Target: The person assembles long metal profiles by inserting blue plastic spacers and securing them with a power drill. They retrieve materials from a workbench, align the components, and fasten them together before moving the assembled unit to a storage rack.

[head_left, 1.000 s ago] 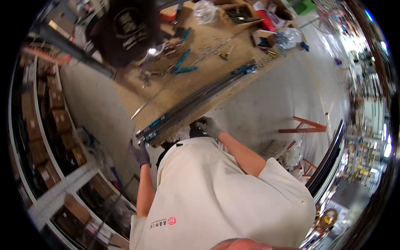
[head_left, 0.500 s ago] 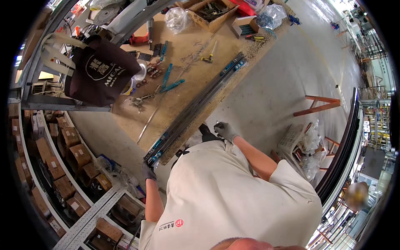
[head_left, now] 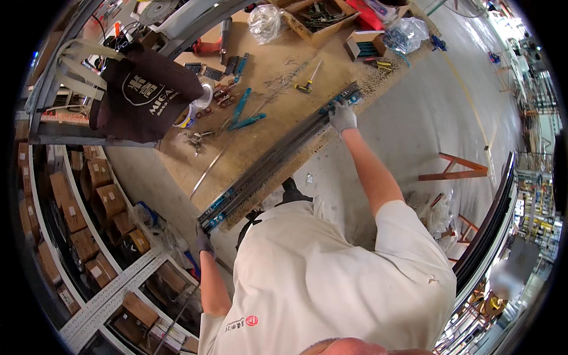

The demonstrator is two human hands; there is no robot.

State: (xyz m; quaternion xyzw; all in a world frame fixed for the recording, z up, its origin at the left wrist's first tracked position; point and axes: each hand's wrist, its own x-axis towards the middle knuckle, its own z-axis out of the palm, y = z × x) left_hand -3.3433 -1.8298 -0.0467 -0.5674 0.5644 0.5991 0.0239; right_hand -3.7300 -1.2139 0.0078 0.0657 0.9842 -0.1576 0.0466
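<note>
Pale printing stands on the dark brown bag (head_left: 145, 115) in the upper left of the frame: a ring encloses two large characters, with a slanting line of capitals below it and a smaller line under that. At the lower centre, the cream shirt (head_left: 337, 260) bears a round red emblem (head_left: 252, 321) and, just left of it in the frame, a short row of dark characters (head_left: 235, 325) over finer print too small to read. Small white labels (head_left: 111, 196) show on brown cartons (head_left: 80, 244) at left; their writing is illegible.
</note>
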